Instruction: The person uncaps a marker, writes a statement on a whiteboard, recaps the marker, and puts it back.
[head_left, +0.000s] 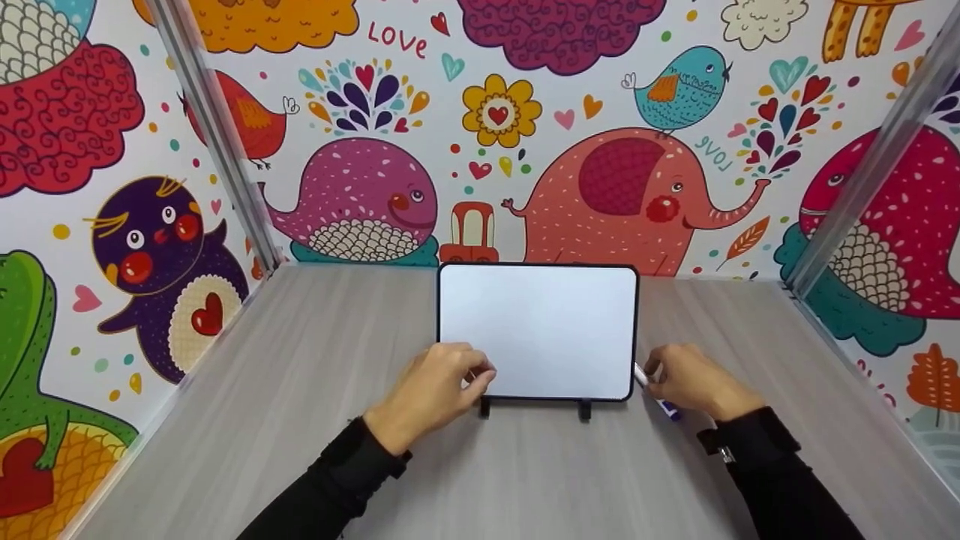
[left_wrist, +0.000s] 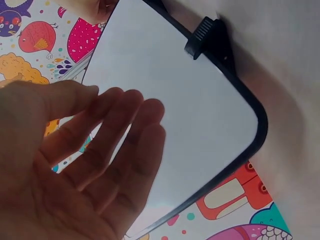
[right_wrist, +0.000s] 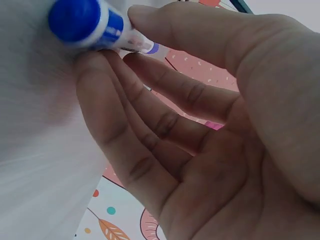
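A small whiteboard [head_left: 537, 322] with a black frame stands upright on two black feet [head_left: 585, 409]. My left hand [head_left: 442, 382] hovers in front of its lower left part, fingers loosely bent, and holds nothing; in the left wrist view the palm and bent fingers [left_wrist: 142, 150] show against the white surface. To the right of the board, a white marker with blue ends [head_left: 667, 409] lies slanted on the table. My right hand [head_left: 690, 379] pinches the marker between thumb and fingertips. The right wrist view shows its blue end [right_wrist: 75, 20] close to the tabletop.
The grey wood-grain table [head_left: 337, 450] is bounded by patterned walls [head_left: 600, 97] at the back and sides. Metal corner posts rise at the left [head_left: 217, 135] and right [head_left: 870, 165]. The board stands close to the back wall.
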